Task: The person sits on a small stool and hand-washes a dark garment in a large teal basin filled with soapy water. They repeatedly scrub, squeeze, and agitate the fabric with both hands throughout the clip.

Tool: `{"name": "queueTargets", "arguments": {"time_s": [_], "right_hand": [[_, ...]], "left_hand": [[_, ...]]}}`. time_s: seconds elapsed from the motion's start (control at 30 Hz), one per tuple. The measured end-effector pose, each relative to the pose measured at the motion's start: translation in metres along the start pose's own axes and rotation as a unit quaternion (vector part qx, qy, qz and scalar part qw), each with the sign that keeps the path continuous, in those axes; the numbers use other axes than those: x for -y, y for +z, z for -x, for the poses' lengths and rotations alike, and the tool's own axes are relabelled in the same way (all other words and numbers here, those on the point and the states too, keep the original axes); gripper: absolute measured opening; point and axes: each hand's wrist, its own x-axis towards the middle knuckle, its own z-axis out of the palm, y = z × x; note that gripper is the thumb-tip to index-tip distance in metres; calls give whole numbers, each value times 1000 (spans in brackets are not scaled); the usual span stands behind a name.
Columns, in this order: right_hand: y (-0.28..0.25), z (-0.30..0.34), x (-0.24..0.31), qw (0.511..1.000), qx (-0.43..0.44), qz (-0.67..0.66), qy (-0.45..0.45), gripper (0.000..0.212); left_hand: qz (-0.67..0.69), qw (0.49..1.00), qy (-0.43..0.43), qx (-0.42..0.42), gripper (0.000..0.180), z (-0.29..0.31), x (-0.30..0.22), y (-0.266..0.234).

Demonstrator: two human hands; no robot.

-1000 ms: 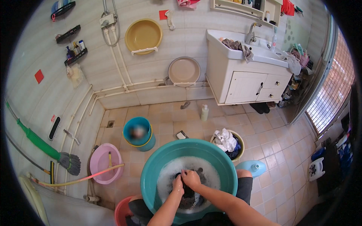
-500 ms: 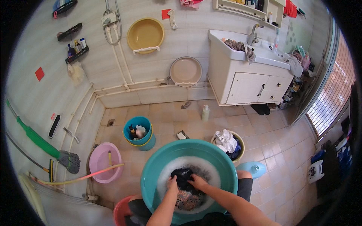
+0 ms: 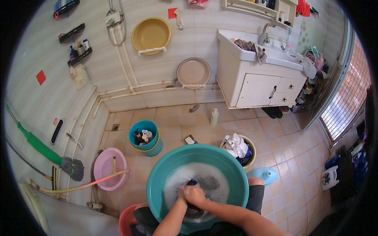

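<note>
A large teal basin stands between my knees, holding cloudy water with white suds. Over its middle my left hand and my right hand are closed together around a dark wet garment. A bunched end of the cloth pokes out above my fingers, and more dark fabric hangs below them into the water. Most of the garment is hidden by my hands, so its kind does not show.
Beyond the basin are a soap box, a blue bucket of bottles and a yellowish tub of clothes. A pink basin with a hose across it stands left, a red tub near left, a blue jug right.
My hands have come together and gathered the dark garment, which was spread between them. The patterned orange and grey fabric seen below them earlier is now mostly out of sight.
</note>
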Motion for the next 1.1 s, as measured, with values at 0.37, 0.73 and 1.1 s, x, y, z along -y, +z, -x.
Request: {"name": "queueTargets", "arguments": {"time_s": [0.37, 0.73, 1.1], "right_hand": [[2, -30, -117, 982, 36, 64, 174, 53], [3, 9, 3, 992, 58, -98, 48, 38], [-42, -50, -96, 972, -6, -104, 211, 58]], "left_hand": [[-89, 976, 63, -188, 49, 4, -15, 1], [111, 989, -82, 54, 58, -32, 6, -26], [-90, 975, 202, 7, 41, 55, -58, 40]]}}
